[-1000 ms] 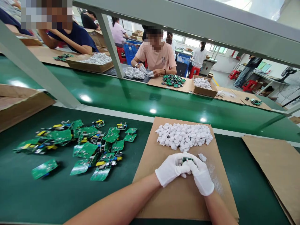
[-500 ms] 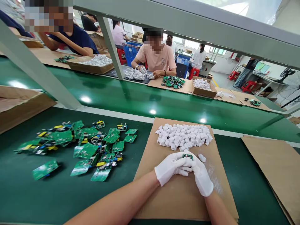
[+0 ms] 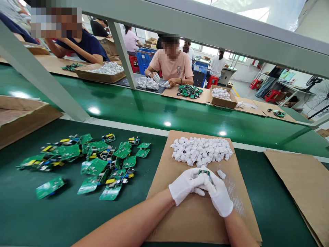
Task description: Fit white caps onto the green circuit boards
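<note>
In white gloves, my left hand [image 3: 185, 183] and my right hand [image 3: 216, 190] meet over a cardboard sheet [image 3: 190, 219]. Both are closed on a small green circuit board [image 3: 204, 172], whose upper part shows between the fingers; the rest is hidden. Just beyond the hands lies a heap of small white wrapped pieces [image 3: 202, 149]. One loose white piece [image 3: 221, 174] rests beside my right hand. To the left, a spread of green circuit boards [image 3: 96, 166] with yellow and black parts covers the dark green mat, and a single board [image 3: 50, 187] lies apart from them.
A cardboard box [image 3: 28, 118] stands at far left, and more cardboard [image 3: 300, 185] lies at right. Behind a metal frame [image 3: 123, 55] runs a green belt [image 3: 154, 113]. Across it, a co-worker in a pink shirt [image 3: 171, 65] handles white pieces near piled boards [image 3: 189, 90].
The board between my hands has tilted slightly, and more of its face shows. My fingers have shifted a little around it. The piles have not changed.
</note>
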{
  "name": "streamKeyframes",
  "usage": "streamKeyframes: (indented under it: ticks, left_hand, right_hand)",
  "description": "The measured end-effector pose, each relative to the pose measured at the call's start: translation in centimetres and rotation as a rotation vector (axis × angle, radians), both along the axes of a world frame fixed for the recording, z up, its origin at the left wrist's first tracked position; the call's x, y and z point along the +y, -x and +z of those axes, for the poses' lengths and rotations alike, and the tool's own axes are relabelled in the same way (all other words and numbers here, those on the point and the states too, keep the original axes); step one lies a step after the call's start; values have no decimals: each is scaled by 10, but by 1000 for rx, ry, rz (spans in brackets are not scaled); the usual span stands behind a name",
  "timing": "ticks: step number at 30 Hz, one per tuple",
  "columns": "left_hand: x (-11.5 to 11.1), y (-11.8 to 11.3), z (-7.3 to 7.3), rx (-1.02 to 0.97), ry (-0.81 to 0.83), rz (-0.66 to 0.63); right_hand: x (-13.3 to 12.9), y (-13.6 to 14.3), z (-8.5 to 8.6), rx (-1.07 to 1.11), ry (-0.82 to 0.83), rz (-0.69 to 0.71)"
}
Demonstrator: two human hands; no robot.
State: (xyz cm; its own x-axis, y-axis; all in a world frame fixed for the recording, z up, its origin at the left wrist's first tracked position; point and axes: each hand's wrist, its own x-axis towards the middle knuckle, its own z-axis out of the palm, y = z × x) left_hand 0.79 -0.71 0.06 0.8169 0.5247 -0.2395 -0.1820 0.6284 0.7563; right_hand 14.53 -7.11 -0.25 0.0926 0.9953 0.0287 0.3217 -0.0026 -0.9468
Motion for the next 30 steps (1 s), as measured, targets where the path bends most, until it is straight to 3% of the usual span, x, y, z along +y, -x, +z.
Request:
streamKeyframes:
  ticks: [4,12,19,30]
  left_hand:
    - [-1,1,-2,43,-68,-1]
    - [0,0,1,36,-67,-7]
    - [-1,1,1,-82,128,36]
    - [1,-1,0,-50,168,44]
  right_hand:
    - [0,0,0,117,16,-10]
    - [1,4,-1,128,10,-67]
    - [2,4,2,108,5,-61]
    - [2,7,0,87,-8,-84]
